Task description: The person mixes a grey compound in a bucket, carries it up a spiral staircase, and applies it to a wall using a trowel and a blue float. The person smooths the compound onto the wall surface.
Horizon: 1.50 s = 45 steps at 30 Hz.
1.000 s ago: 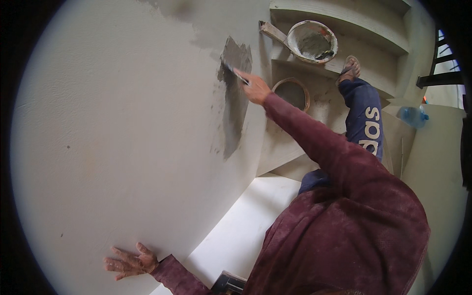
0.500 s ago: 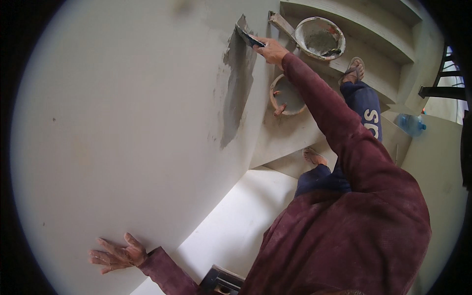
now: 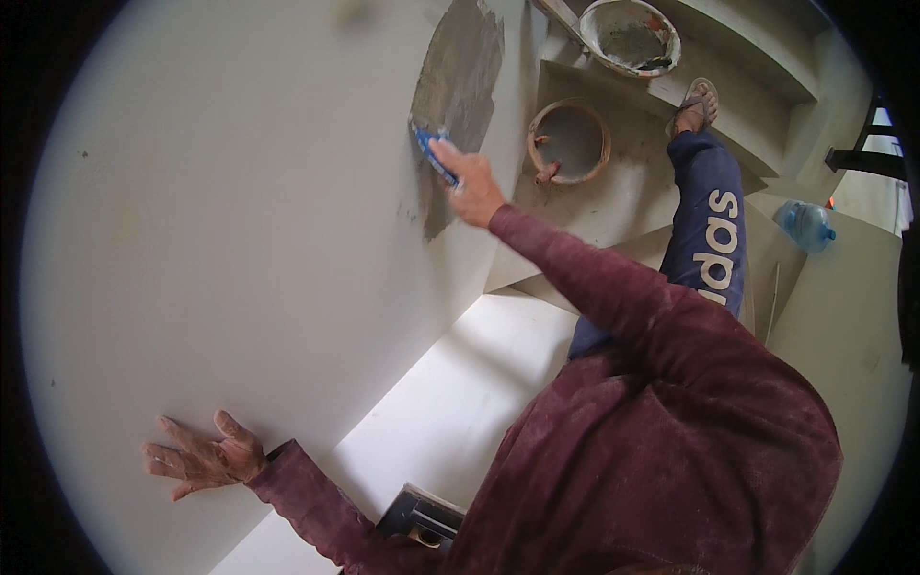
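My right hand [image 3: 471,184] grips a blue putty knife [image 3: 430,151] and presses it to the pale wall [image 3: 240,268]. The knife meets the left edge of a wet grey plaster patch [image 3: 458,81], which tapers to thin streaks below. At the lower left, my left hand [image 3: 206,455] rests against the wall with fingers spread, holding nothing. Right of the patch, a round bucket [image 3: 606,144] of grey liquid stands on a step, with a brownish-orange handle leaning inside. Further up sits a white bucket [image 3: 585,34] smeared with grey plaster.
Curved steps [image 3: 747,72] rise at the upper right, and my sandalled foot [image 3: 697,103] stands on one. A clear blue bottle [image 3: 805,225] lies to the right. Near my left forearm is a dark rectangular object [image 3: 422,517]. A white ledge [image 3: 422,412] runs along the wall's base.
My right hand has drawn the putty knife down and left across the patch, which now looks wider and smoother. The view has shifted. My left hand stays spread on the wall.
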Motion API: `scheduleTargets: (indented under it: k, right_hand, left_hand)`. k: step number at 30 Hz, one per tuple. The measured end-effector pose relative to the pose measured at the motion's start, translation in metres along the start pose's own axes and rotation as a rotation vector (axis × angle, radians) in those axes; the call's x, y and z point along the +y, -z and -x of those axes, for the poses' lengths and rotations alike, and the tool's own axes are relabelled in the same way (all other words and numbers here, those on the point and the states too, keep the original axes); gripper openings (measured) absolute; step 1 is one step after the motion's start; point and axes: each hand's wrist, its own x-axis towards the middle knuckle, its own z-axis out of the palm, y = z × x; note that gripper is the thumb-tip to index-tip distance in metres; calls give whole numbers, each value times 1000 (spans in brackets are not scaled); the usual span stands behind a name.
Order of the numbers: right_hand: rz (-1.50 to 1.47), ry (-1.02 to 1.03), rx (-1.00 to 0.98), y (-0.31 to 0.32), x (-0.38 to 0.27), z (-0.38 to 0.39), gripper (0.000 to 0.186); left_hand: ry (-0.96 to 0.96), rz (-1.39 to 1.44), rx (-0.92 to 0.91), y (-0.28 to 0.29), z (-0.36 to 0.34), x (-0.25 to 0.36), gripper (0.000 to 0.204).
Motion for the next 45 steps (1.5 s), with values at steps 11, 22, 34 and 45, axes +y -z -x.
scheduleTargets:
  k: [11,22,34,45]
  right_hand:
    - [-607,-779,-544,38,-13,48,52]
    - [70,-164,286,-18,18,-60,80]
    - [-181,-192,20,72,40,-81,48]
    - [-227,-225,-398,22,5,26,47]
  left_hand:
    - [39,-15,-35,-4,10,-5,66]
    - [-3,-53,2,-8,11,-7,70]
    - [-7,-41,11,-9,14,-12,71]
    - [-17,-70,15,-10,13,-13,69]
